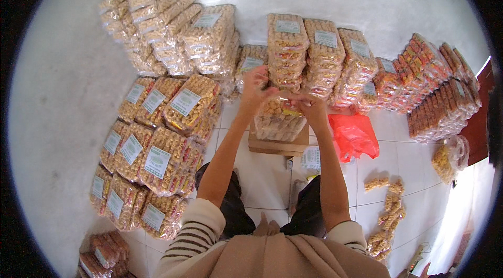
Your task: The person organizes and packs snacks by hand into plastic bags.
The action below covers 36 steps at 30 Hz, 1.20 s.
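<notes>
A clear bag of golden snack pieces (279, 122) stands upright on a low brown board-like platform (272, 148) between my legs. My left hand (255, 89) is raised at the bag's upper left, slightly blurred, with fingers apart and the thumb near the bag's top edge. My right hand (309, 104) pinches the top of the bag at its right side. A sheet of printed labels (310, 156) lies just right of the platform, and a red plastic bag (350, 136) sits beside my right forearm.
Stacked snack packs surround me at back (285, 42), left (157, 163) and right (435, 113). Loose snack strands (390, 210) lie on the tiled floor at right, near a yellowish bag (445, 165). A power strip (419, 257) is at lower right; darker packs (107, 249) are at lower left.
</notes>
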Tool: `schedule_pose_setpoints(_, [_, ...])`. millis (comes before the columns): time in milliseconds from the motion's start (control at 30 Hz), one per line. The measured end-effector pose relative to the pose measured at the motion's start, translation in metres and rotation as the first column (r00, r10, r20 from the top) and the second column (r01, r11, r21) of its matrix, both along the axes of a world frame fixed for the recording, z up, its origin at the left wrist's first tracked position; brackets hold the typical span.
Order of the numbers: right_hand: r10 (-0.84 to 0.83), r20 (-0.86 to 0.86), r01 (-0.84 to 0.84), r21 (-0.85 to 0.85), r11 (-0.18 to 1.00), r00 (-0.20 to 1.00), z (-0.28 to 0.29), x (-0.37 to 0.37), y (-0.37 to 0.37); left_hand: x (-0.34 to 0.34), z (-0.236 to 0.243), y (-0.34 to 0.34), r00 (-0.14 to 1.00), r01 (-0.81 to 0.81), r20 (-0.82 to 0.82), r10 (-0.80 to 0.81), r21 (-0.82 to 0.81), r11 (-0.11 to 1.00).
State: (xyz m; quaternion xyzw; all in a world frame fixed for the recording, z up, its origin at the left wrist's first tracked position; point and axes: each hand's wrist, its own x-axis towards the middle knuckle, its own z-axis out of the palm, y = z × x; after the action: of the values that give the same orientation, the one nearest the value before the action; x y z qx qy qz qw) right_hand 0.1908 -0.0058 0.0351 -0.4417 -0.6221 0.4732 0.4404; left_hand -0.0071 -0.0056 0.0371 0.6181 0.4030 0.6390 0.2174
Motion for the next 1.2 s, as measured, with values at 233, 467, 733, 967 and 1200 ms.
schedule_pose_setpoints(233, [-0.156, 0.028, 0.148, 0.191, 0.970, 0.987, -0.023, 0.010, 0.013, -0.007, -0.030, -0.031, 0.987, -0.161, 0.027, 0.161, 0.007, 0.987])
schedule_pose_setpoints(467, [-0.138, -0.041, 0.144, 0.213, 0.966, 0.990, -0.019, 0.000, 0.005, 0.019, -0.015, -0.030, 0.968, -0.147, -0.194, 0.159, 0.073, 0.986])
schedule_pose_setpoints(733, [-0.164, 0.070, 0.143, 0.240, 0.960, 0.984, 0.000, -0.004, -0.011, 0.027, -0.014, -0.030, 0.964, -0.193, -0.162, 0.211, 0.124, 0.973])
schedule_pose_setpoints(967, [-0.059, -0.058, 0.071, 0.226, 0.972, 0.997, -0.009, -0.008, -0.006, 0.024, -0.012, -0.036, 0.945, -0.119, -0.298, 0.137, 0.077, 0.990])
schedule_pose_setpoints(1200, [-0.049, -0.096, 0.064, 0.157, 0.986, 0.994, -0.011, -0.013, -0.002, 0.023, -0.013, -0.030, 0.930, -0.150, -0.322, 0.180, 0.117, 0.982])
